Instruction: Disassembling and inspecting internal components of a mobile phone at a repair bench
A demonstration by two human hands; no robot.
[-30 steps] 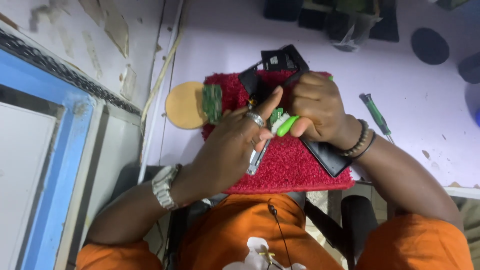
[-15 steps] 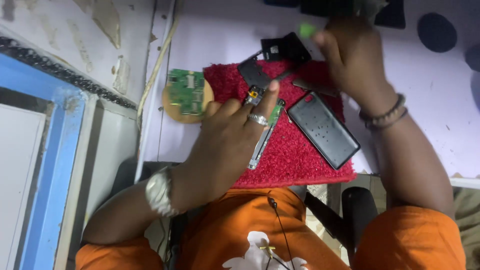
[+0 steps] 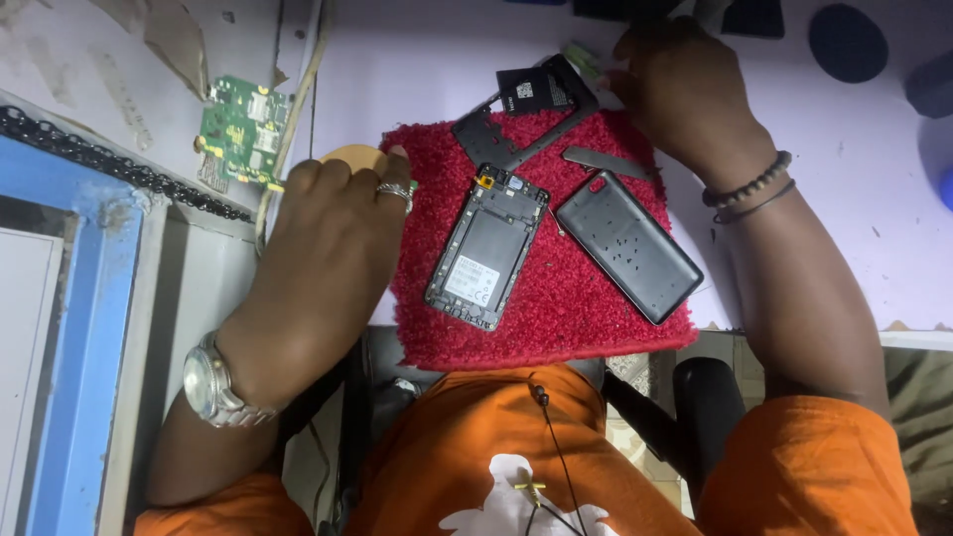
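My left hand [image 3: 328, 238], with a ring and a wristwatch, reaches left off the red mat [image 3: 556, 328] and grips the corner of a green circuit board [image 3: 241, 131]. A yellow disc [image 3: 349, 156] lies under its fingers. My right hand [image 3: 685, 94], with bead bracelets at the wrist, is at the far edge of the mat, its fingertips closed on a small green-handled tool [image 3: 581, 58]. On the mat lie an opened phone body [image 3: 486, 248], a black back cover [image 3: 630, 243], a black frame piece [image 3: 506, 139] and a thin metal pry blade [image 3: 606, 162].
A black battery-like block [image 3: 531, 89] sits beyond the mat on the pale purple tabletop [image 3: 844, 179]. A dark round pad [image 3: 846, 42] and other dark items lie at the back right. A blue-edged panel [image 3: 94, 298] runs along the left.
My left hand has carried the green circuit board further left, off the mat. The phone body now lies uncovered on the mat. My right hand stays at the far edge with the green tool.
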